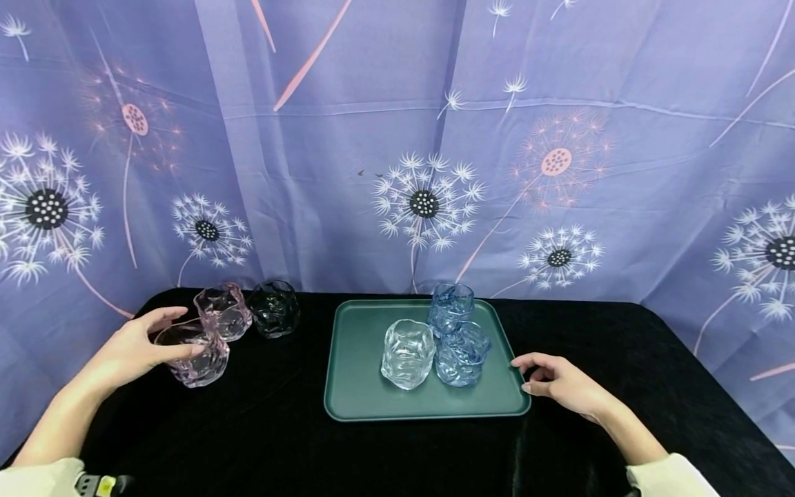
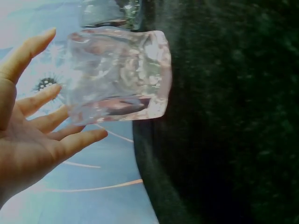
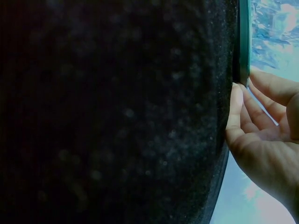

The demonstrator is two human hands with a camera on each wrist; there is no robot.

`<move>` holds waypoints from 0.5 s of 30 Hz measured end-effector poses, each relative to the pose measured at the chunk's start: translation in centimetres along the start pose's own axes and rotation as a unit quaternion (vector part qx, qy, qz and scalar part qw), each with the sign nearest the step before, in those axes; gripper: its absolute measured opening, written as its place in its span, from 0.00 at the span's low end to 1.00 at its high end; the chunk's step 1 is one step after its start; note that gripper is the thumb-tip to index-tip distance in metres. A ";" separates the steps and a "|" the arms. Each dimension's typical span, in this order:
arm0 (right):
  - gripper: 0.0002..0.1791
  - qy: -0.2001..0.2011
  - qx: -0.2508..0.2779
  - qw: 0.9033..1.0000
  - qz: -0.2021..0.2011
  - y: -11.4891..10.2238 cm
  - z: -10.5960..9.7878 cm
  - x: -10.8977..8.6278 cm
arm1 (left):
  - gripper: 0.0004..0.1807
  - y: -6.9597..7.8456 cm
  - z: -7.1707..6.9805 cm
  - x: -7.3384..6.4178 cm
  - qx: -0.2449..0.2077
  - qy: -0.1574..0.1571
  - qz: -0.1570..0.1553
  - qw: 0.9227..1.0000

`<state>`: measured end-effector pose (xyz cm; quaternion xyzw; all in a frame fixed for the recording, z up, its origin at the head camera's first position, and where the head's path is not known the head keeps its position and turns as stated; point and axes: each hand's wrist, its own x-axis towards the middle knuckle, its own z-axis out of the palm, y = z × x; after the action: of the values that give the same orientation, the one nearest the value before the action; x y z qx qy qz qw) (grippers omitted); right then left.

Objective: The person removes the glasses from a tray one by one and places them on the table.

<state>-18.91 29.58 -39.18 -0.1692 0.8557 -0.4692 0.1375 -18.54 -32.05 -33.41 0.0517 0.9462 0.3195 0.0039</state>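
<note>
At the left, my left hand spreads its thumb and fingers around the upper part of a pinkish clear glass. In the left wrist view the thumb stands off the glass, while some fingertips are at or close to its rim. A second pink glass stands just behind, beside a dark smoky glass. My right hand holds the right rim of a green tray between thumb and index finger. On the tray stand a clear glass and two blue glasses, one in front, one behind.
Black cloth covers the table, whose rounded back corners show at both sides. A purple dandelion-print curtain hangs right behind the table's back edge. The dark glass stands between the pink glasses and the tray's left side.
</note>
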 end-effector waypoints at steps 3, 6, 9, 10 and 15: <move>0.22 0.000 0.000 1.000 -0.001 0.0 0.0 0.0 | 0.45 0.6 -0.6 -0.1 0.007 0.000 0.001 1.000; 0.22 0.001 0.001 1.000 -0.001 0.0 0.0 0.0 | 0.46 1.2 -1.0 -0.2 0.015 0.008 0.005 1.000; 0.22 0.002 -0.002 1.000 -0.001 -0.1 0.0 0.0 | 0.46 1.9 -1.2 -0.3 0.021 0.017 0.007 1.000; 0.22 0.002 -0.003 1.000 0.000 -0.1 0.0 0.0 | 0.46 2.1 -1.2 -0.3 0.023 0.022 0.011 0.999; 0.22 0.005 -0.005 1.000 0.000 -0.1 0.1 0.0 | 0.44 3.5 -1.0 -0.4 0.018 0.042 0.041 0.998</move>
<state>-18.87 29.48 -39.11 -0.1678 0.8588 -0.4656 0.1321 -17.83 -29.87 -30.52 0.0769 0.9481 0.3044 -0.0500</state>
